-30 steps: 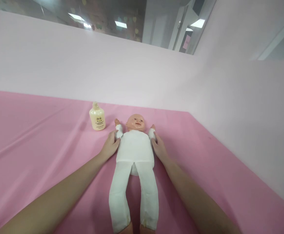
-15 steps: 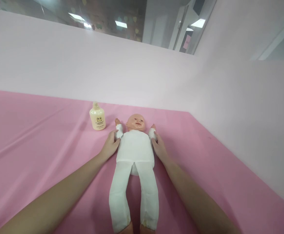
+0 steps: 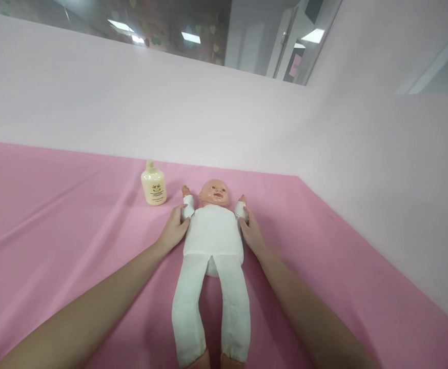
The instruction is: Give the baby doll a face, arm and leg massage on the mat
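A baby doll (image 3: 214, 233) with a white cloth body lies on its back, its head toward the wall and its feet cut off by the bottom edge of the view. Both of its arms are bent upward beside the head. My left hand (image 3: 175, 227) is closed around the doll's arm on the left side, the thumb at the elbow. On the other side, my right hand (image 3: 251, 230) grips the other arm in the same way. Parts of the fingers on both hands are hidden behind the doll's arms.
A cream pump bottle (image 3: 154, 187) with a printed label stands left of the doll's head. Pink cloth (image 3: 74, 215) with some creases covers the table. A pale wall (image 3: 131, 97) rises behind and at the right, with a window (image 3: 193, 31) above.
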The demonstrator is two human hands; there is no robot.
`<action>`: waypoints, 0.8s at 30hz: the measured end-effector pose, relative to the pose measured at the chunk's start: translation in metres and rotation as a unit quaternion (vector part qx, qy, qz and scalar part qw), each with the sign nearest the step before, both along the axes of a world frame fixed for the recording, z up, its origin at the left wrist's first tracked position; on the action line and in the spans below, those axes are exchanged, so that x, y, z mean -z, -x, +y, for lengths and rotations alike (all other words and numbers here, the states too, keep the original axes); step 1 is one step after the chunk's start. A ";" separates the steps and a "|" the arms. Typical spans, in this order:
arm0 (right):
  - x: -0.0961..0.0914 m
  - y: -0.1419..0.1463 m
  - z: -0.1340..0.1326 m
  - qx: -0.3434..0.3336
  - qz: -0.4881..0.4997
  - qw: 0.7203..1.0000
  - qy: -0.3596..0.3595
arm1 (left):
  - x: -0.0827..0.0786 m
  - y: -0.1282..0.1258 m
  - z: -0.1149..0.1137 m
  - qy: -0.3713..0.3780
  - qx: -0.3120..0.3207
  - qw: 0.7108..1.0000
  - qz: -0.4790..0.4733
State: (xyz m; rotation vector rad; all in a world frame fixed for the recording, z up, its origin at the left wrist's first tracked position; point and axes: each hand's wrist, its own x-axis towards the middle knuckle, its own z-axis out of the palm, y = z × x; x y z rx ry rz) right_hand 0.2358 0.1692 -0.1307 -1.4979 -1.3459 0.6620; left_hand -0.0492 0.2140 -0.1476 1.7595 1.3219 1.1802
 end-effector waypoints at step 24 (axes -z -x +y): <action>0.005 0.000 0.011 -0.081 0.278 0.956 -0.051 | -0.010 -0.008 -0.004 0.002 0.112 0.981 -0.159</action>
